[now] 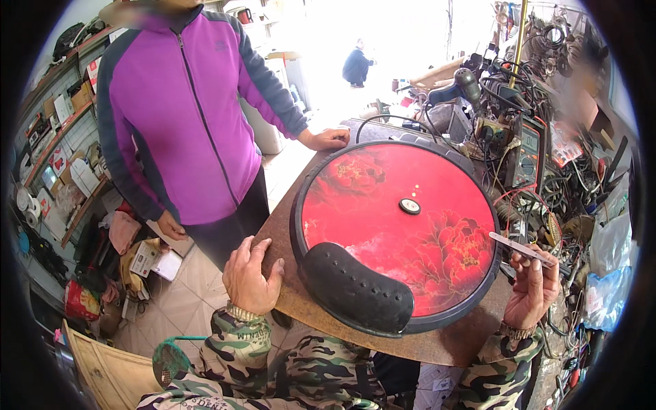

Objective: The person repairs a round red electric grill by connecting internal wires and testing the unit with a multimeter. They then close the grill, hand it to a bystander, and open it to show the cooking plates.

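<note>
We seem poised, right hand (pixel 530 294) pinching a slim tool (pixel 508 242) beside the electric griddle (pixel 362 219) near the worktop's (pixel 451 345) front edge, left hand (pixel 253 279) loosely spread at its left edge, any next move likely needing steadiness.

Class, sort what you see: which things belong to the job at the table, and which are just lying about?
In the job:
round red flowered appliance with black rim
slim, pale tool held in the right hand
brown flat table beneath the appliance
possibly the grey, orange-edged multimeter

Apparently lying about:
crumpled pale-blue plastic bag
crumpled pink cloth
grey-and-blue gun-shaped tool
</note>
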`<state>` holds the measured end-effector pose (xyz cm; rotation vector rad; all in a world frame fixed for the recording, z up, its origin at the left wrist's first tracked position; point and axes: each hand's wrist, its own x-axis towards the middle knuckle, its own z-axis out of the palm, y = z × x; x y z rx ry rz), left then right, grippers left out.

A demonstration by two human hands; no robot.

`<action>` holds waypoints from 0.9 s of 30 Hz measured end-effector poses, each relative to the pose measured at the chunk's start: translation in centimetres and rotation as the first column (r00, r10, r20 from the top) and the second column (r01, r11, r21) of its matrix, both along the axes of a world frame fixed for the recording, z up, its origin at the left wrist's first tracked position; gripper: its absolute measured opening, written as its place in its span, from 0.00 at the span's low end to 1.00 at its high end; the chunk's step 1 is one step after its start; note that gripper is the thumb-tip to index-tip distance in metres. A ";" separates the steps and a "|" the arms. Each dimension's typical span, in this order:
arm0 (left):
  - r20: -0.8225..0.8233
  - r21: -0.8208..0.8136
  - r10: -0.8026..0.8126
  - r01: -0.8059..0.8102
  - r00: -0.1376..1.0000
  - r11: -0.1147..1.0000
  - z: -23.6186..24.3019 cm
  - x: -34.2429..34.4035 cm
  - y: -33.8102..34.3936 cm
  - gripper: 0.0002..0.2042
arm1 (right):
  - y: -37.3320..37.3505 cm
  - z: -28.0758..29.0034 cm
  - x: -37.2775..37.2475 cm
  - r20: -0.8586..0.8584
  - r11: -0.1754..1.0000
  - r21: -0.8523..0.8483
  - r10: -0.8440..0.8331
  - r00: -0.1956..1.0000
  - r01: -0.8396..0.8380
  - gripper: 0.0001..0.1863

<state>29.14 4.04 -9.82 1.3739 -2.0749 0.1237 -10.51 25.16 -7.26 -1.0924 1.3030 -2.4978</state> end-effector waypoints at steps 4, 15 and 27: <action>-0.010 0.015 0.016 -0.016 1.000 1.000 0.1 0.2 -0.1 0.24 | -0.3 0.0 0.1 0.020 1.000 0.017 0.005 1.000 -0.005 0.08; -0.010 0.031 -0.009 0.010 1.000 0.999 0.4 -0.2 -0.2 0.24 | -0.4 0.0 0.1 0.007 1.000 -0.016 -0.015 1.000 0.015 0.07; -0.015 0.046 -0.013 0.013 1.000 0.999 0.6 -0.4 -0.3 0.24 | -0.4 0.0 -0.2 -0.009 0.999 -0.016 -0.040 0.999 0.040 0.08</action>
